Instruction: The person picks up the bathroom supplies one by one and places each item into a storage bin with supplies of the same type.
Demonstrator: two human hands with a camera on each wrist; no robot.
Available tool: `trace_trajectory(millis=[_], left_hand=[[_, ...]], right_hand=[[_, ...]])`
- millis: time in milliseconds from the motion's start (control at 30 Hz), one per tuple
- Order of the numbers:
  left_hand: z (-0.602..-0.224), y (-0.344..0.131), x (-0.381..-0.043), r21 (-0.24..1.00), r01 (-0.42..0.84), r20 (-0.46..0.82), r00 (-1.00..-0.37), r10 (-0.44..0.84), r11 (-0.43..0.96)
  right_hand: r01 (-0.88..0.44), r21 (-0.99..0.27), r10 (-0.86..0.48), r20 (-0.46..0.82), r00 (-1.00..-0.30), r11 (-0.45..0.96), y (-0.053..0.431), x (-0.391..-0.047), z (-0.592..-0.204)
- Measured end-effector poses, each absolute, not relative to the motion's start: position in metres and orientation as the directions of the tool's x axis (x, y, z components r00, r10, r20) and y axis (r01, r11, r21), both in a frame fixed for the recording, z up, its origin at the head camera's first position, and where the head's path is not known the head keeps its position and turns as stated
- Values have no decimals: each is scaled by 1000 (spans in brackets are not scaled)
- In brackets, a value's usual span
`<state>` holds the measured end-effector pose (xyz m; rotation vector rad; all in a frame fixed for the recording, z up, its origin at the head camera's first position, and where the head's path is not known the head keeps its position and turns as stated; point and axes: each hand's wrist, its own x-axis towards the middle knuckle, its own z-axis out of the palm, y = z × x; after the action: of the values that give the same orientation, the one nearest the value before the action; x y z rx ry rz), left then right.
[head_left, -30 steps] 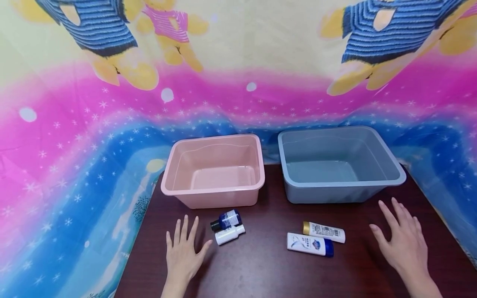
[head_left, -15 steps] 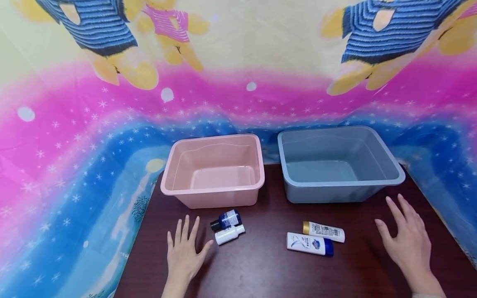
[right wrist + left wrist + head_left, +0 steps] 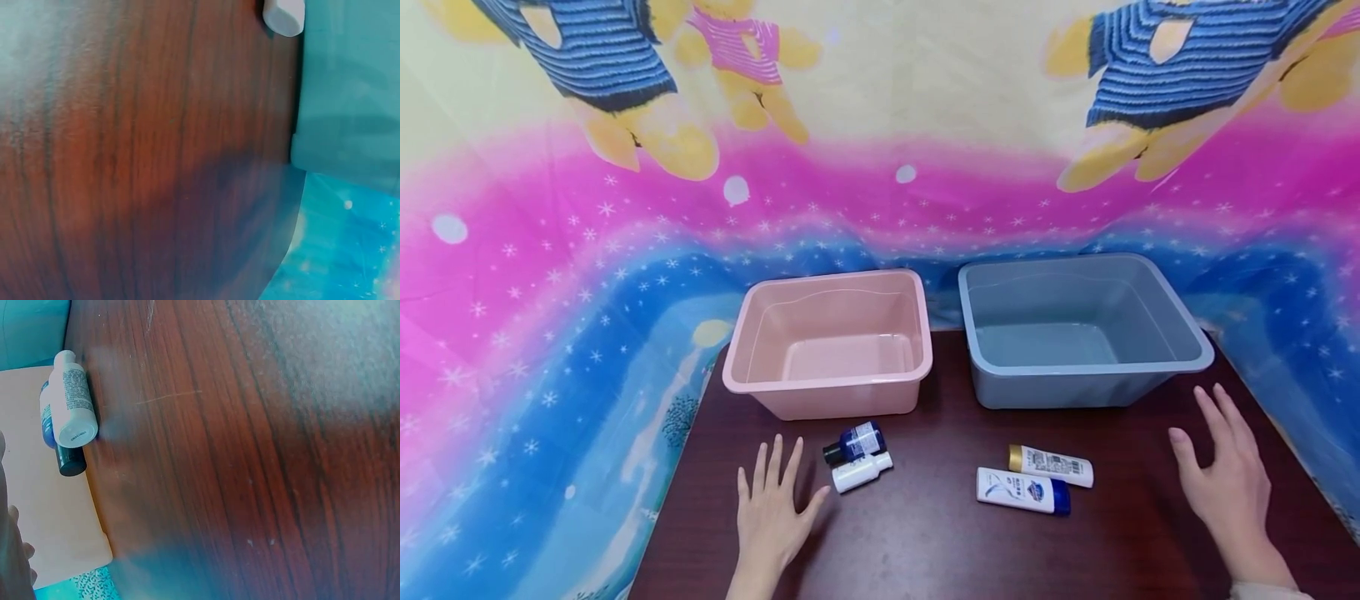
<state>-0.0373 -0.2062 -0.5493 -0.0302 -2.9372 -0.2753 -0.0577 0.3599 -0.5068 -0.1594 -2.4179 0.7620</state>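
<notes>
My left hand [image 3: 772, 508] has its fingers spread, just left of two small bottles, and holds nothing. One is a dark blue bottle with a black cap [image 3: 855, 442]; against it lies a small white bottle [image 3: 861, 473], whose base faces the left wrist camera. On the right, my right hand [image 3: 1228, 483] is apart from everything, fingers extended and thumb out. Between the hands lie a white bottle with a gold cap [image 3: 1056, 466] and, in front of it, a white bottle with a blue cap [image 3: 1018, 490]. The right wrist view shows one white bottle end [image 3: 285, 16].
At the back of the dark wooden table [image 3: 917, 550] stand a pink basin [image 3: 842, 400] on the left and a grey-blue basin [image 3: 1060, 390] on the right, with nothing seen inside either. A printed cloth [image 3: 880, 200] hangs behind and around the table.
My right hand has shifted to the right and slightly away from the bottles, turning a little. The left hand stays almost in place, and the bottles and basins have not moved.
</notes>
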Motion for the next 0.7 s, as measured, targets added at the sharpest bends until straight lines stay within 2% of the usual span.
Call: trace_trajectory(millis=[300, 700], left_hand=[[-548, -206, -36, 177, 35, 182, -983, 3, 984], [-552, -202, -33, 171, 20, 133, -991, -3, 985]], right_hand=[[-66, -621, 342, 514, -787, 781, 362, -65, -499], [-69, -663, 361, 488, -795, 745, 366, -74, -490]])
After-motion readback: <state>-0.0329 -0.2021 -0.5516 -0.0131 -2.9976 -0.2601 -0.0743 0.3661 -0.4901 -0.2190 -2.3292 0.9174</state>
